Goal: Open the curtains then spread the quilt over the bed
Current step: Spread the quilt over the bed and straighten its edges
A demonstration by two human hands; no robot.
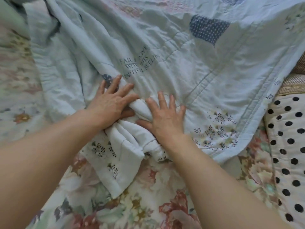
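The quilt (181, 63) is a thin, soft, pale blue cloth with stitched lines; it lies crumpled over the far and middle part of the bed, with many long wrinkles on the left side. It has a dark blue dotted patch (208, 28) near the top right, some grey printed words (140, 63) in the middle, and small dark leaf prints along its near border. A raised seam (247, 100) runs parallel to its right edge.

The left hand (110, 103) lies flat on the quilt with fingers spread and nearly straight; its thumb is against a thick rolled fold (140, 109) of the cloth. The right hand (166, 119) presses flat on the other side of this fold, fingers also spread and straight; neither hand closes around the cloth, and the fold stands bunched between them.

Below the hands, a narrow folded flap (115, 171) of the quilt points toward the person. The near edge of the quilt ends there; the flowered sheet (148, 195), smooth and flat, is uncovered in front and also on the left. On the right, just beside the quilt's edge, is a cream pillow (290, 146) with black dots; above it is a woven, basket-like surface (292, 85).
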